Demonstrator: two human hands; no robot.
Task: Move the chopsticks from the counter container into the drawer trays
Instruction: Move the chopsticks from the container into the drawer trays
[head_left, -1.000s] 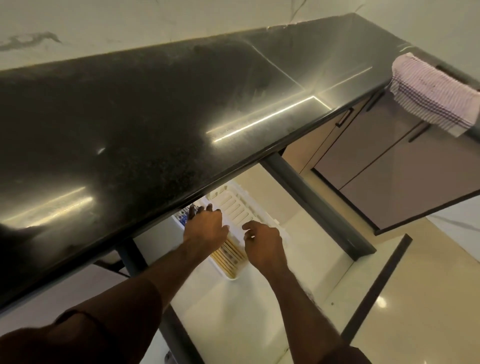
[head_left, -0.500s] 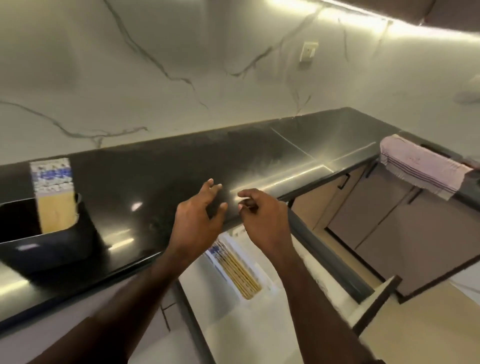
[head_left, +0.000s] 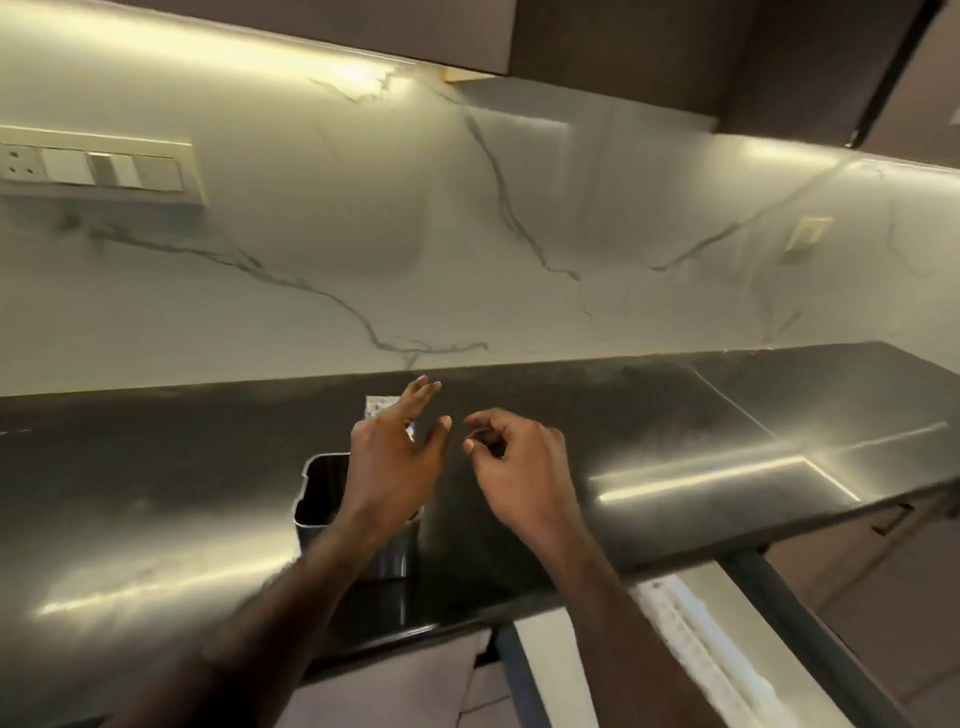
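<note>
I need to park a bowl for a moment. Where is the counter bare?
Bare: the black counter right of the right hand and the stretch left of the dark container. Crowded: around the container, where the left hand reaches over it.

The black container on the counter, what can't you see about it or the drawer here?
- Container, head view: the left hand covers most of it, so the count of chopsticks left is unknowable.
- Drawer tray: blurred, cut off by the counter edge and the right forearm; its contents cannot be made out.
- Right hand: curled, seemingly empty.
</note>
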